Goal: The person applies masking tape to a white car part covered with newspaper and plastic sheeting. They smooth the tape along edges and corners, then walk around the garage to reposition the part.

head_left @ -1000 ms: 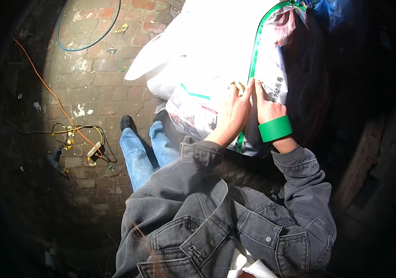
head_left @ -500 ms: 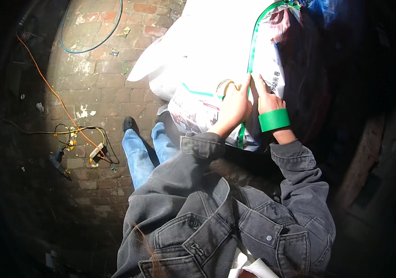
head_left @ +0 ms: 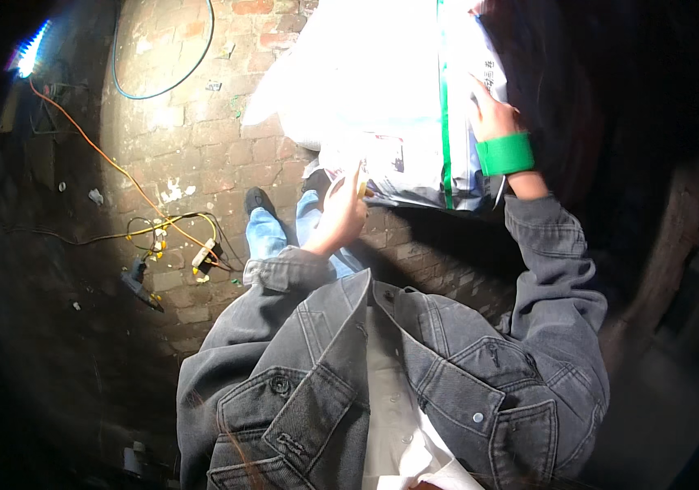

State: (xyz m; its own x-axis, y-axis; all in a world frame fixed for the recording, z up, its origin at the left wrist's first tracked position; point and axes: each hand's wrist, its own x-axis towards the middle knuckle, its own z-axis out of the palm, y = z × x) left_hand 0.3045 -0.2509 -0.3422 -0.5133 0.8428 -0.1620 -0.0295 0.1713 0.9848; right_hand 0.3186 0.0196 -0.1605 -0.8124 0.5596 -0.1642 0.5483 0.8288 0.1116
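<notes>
A large white woven sack (head_left: 366, 90) with a green stripe (head_left: 445, 122) running down it filled the upper middle of the view, brightly lit, above a brick floor (head_left: 194, 155) where an orange cable (head_left: 96, 147) and a blue cable (head_left: 171, 82) trailed. The right hand (head_left: 492, 114), a green band (head_left: 504, 154) round its wrist, lay flat against the sack's printed side just right of the stripe, fingers spread. The left hand (head_left: 343, 214) was closed on the sack's lower edge, pinching a small yellowish thing (head_left: 361, 189) too blurred to identify.
</notes>
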